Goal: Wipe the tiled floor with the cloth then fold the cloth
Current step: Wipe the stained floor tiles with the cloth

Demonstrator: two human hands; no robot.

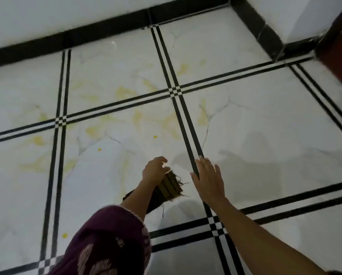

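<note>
The white marble-look tiled floor (pixel 265 120) has black double-line borders and smeared yellow stains (pixel 124 92) across the middle tiles. My left hand (pixel 156 169) is low in the centre, its fingers curled over a folded olive-and-brown striped cloth (pixel 170 188) with frayed threads. The cloth lies under my palm and wrist, against the floor. My right hand (pixel 208 179) is just to the right of the cloth, fingers spread and flat near a black tile line, holding nothing. A dark maroon patterned sleeve (pixel 106 241) covers my left arm.
Small yellow drops (pixel 155 137) dot the tile ahead of my left hand, with another drop (pixel 64 235) near the bottom left. A black skirting (pixel 86 30) runs along the white wall at the top. A reddish-brown panel (pixel 340 48) stands at the upper right.
</note>
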